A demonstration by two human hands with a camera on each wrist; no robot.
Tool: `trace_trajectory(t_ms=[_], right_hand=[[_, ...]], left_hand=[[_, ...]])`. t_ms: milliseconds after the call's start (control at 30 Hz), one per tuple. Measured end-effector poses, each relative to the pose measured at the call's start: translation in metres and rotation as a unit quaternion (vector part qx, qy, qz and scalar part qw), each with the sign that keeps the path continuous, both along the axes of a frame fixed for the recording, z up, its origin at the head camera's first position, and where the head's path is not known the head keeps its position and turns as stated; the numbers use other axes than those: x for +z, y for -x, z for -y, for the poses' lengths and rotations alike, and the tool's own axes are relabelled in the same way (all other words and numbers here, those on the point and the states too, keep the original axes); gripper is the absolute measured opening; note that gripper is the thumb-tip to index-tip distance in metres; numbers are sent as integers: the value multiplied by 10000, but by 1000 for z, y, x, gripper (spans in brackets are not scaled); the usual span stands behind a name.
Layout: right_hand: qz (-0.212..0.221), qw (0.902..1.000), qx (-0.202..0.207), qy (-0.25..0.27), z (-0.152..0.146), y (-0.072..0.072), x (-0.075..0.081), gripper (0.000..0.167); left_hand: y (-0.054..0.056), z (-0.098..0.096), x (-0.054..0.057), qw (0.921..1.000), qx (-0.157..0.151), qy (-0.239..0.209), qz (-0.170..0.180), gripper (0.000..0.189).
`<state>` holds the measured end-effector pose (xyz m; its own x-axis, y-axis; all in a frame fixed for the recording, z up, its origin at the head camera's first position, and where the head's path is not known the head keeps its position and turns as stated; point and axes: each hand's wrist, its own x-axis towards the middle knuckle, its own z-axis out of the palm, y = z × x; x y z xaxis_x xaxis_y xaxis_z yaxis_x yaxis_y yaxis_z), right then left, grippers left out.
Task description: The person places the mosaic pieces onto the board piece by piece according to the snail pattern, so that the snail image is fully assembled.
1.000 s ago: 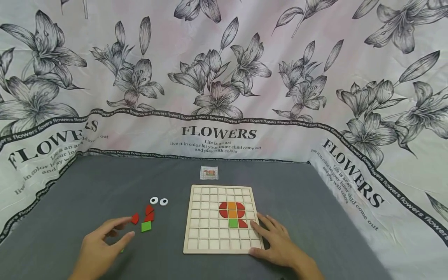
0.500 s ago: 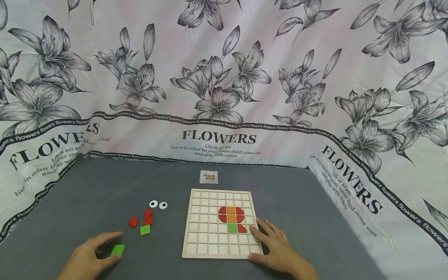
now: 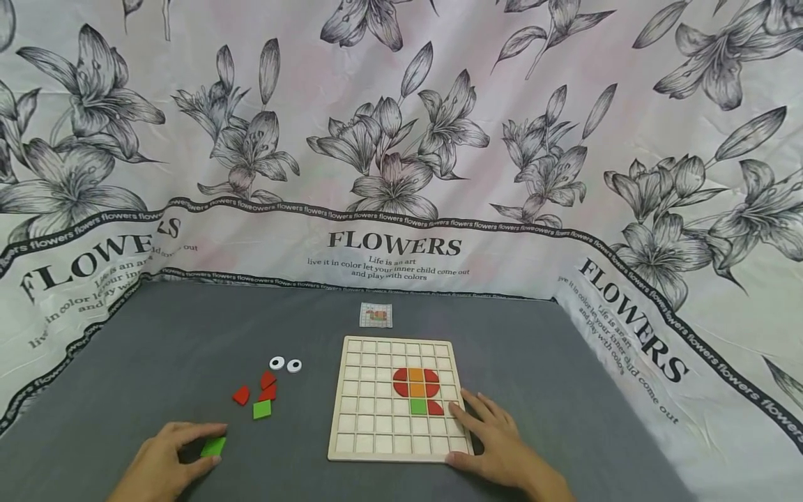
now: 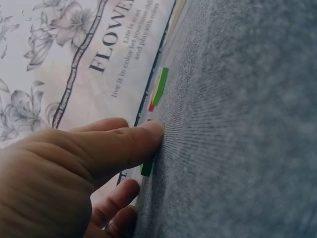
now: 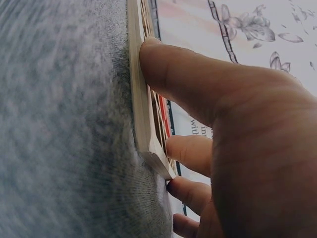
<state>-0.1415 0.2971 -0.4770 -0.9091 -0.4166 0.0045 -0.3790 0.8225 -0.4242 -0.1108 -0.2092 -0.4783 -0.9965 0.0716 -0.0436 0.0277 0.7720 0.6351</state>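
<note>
In the head view, my left hand (image 3: 153, 464) pinches a green square tile (image 3: 213, 447) by its edges, between thumb and index finger, low over the grey cloth. The left wrist view shows the thumb covering part of that tile (image 4: 146, 167). My right hand (image 3: 502, 446) rests on the right edge of a wooden grid board (image 3: 364, 423), fingers fairly straight. In the right wrist view its thumb touches the board's rim (image 5: 141, 114). On the board sit two orange squares (image 3: 416, 382), several red curved pieces (image 3: 431, 376) and a green square (image 3: 418, 406).
Beyond the left hand lie another green square (image 3: 261, 409), three red pieces (image 3: 241, 395) and two white eye discs (image 3: 277, 363). A small pattern card (image 3: 376, 316) lies behind the board. Floral fabric (image 3: 395, 244) walls the table's back and sides.
My left hand has moved back and left from beside the red pieces to the near green tile, and its thumb and index finger have closed on it. My right hand stays on the board.
</note>
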Motion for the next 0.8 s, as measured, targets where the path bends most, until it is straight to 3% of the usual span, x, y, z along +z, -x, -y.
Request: trace_trajectory(t_ms=[367,800], right_hand=[[41,10000,-11,23,0,0,0,80],[92,10000,-34,-11,0,1,0,80]], left_hand=[[-6,-8,0,9960,203,83,-865,45],[-4,1,-3,9970,-360,123,-677,56]])
